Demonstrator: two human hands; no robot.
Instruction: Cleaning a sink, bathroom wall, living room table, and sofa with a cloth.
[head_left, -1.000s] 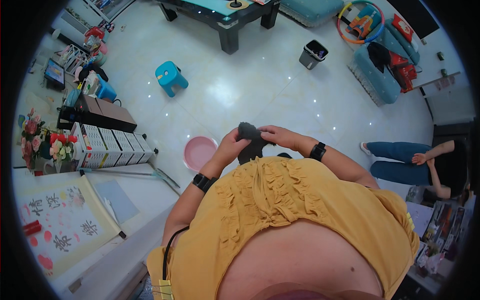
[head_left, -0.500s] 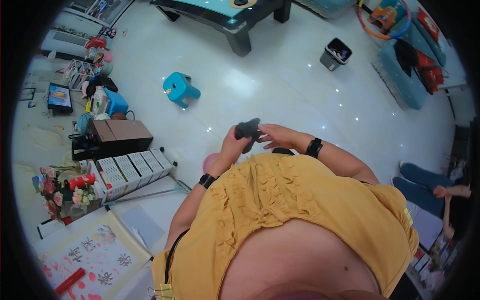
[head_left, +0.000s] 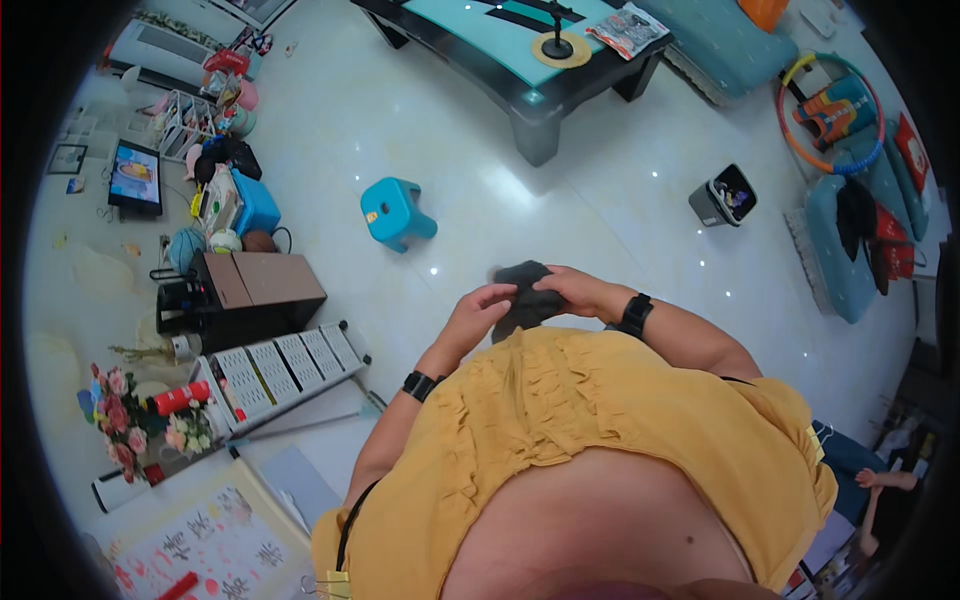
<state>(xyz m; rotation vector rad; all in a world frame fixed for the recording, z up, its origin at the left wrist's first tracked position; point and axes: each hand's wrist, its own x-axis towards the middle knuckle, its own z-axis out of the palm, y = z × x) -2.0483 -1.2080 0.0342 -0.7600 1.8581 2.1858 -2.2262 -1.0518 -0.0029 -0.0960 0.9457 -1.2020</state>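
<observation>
In front of my waist, a crumpled dark grey cloth (head_left: 522, 296) hangs between my two hands; its exact kind cannot be made out. My right hand (head_left: 584, 291) is closed on its right edge, thumb and fingers pressed on the fabric. From the other side, my left hand (head_left: 476, 313) pinches the cloth's left part, its fingertips lying over the fabric. Part of the cloth droops below the fingers toward my yellow ruffled top (head_left: 540, 380). Each wrist carries a black band.
A blue plastic stool (head_left: 398, 214) stands ahead on the shiny tiled floor. Farther off are a dark-framed table (head_left: 535, 120) and a grey bin (head_left: 722, 197). Shelving (head_left: 285, 375) and a brown-topped cabinet (head_left: 265, 275) line the left. Another person's hands (head_left: 885, 480) show at far right.
The view has tilted, so the room sits lower and more of the far table shows. My right hand now grips the cloth more fully; my left fingers have shifted onto its upper left part.
</observation>
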